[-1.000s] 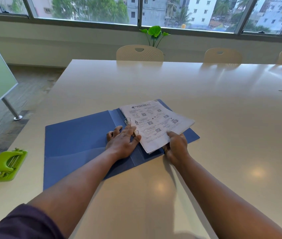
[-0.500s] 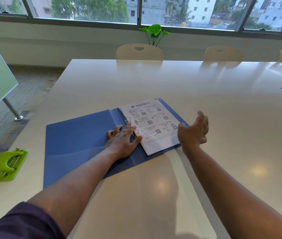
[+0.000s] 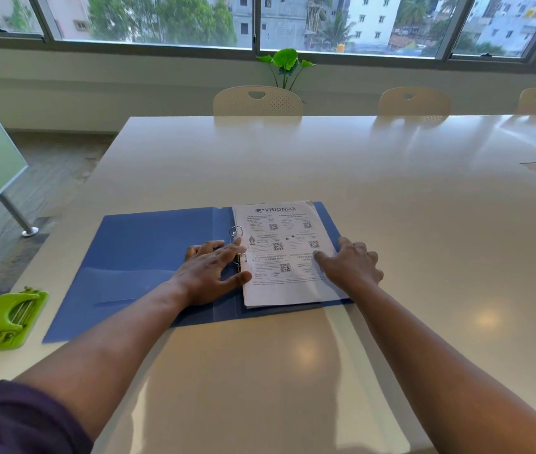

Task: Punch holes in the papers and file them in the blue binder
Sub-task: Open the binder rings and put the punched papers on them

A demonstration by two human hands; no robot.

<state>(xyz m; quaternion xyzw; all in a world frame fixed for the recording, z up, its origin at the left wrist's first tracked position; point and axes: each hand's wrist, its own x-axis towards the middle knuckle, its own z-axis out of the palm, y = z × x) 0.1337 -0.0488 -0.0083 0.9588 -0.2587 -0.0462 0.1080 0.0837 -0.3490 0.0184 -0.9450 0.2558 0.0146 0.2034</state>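
The blue binder (image 3: pixel 148 257) lies open and flat on the table. A stack of printed papers (image 3: pixel 279 244) rests on its right half, threaded on the two metal rings (image 3: pixel 236 231) at the spine. My left hand (image 3: pixel 211 270) lies flat over the spine, fingers spread, its fingertips touching the papers' left edge by the rings. My right hand (image 3: pixel 351 265) presses flat on the papers' right edge with fingers apart. Neither hand grips anything.
A green hole punch (image 3: pixel 11 317) sits at the table's left edge, left of the binder. The white table (image 3: pixel 391 208) stretches far to the right. Cream chairs (image 3: pixel 257 100) line its far side. A glass panel on a metal leg (image 3: pixel 14 211) stands at left.
The papers, held tilted by my right hand a second ago, now lie flat and square on the binder. My right hand let go, lifted, then came down flat on them.
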